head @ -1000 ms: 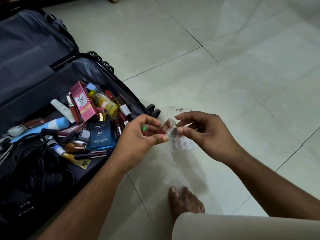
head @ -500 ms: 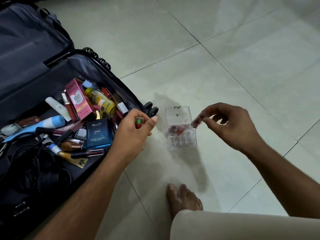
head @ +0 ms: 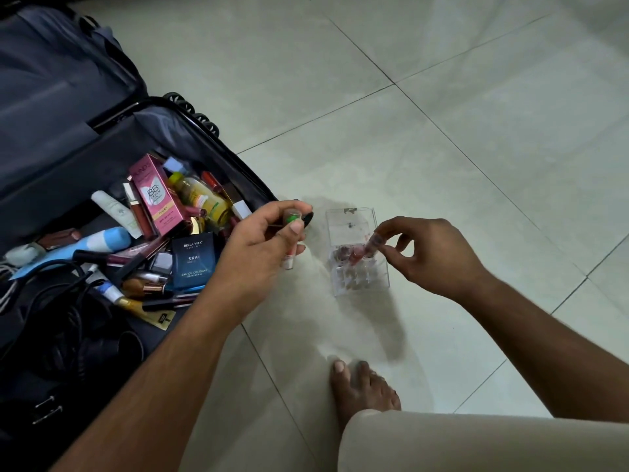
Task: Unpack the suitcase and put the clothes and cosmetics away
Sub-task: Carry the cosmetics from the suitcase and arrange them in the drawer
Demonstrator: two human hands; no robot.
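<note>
On the pale tiled floor point(head: 442, 114), an open dark suitcase point(head: 68, 148) lies at the left, its near half crowded with cosmetics. Among them are a pink BB cream box point(head: 157, 195), a yellow bottle point(head: 200, 199), a white tube point(head: 115, 212), a blue and white tube point(head: 92, 243), a navy cologne box point(head: 194, 260) and several lipsticks and glosses, with black cables point(head: 68, 318) heaped toward the near end.

Just right of the suitcase, a small clear organiser box point(head: 360, 277) stands on the floor with its lid raised at the back. A few reddish small bottles sit in its far compartments; the nearer compartments look see-through, and their contents are hard to make out.

Both hands are clamped on small items. The left hand point(head: 262, 247) hovers between the suitcase edge and the organiser, fingers curled round small bottles: one with a green cap point(head: 290, 218) shows at the thumb and forefinger, and another pale end pokes out below the palm. The right hand point(head: 432, 253) pinches a small reddish bottle point(head: 372, 243) between thumb and fingers, its lower end right at the far compartments of the organiser.

A bare foot point(head: 360, 386) rests on the floor near the bottom edge, beside a knee in light fabric point(head: 476, 444).
</note>
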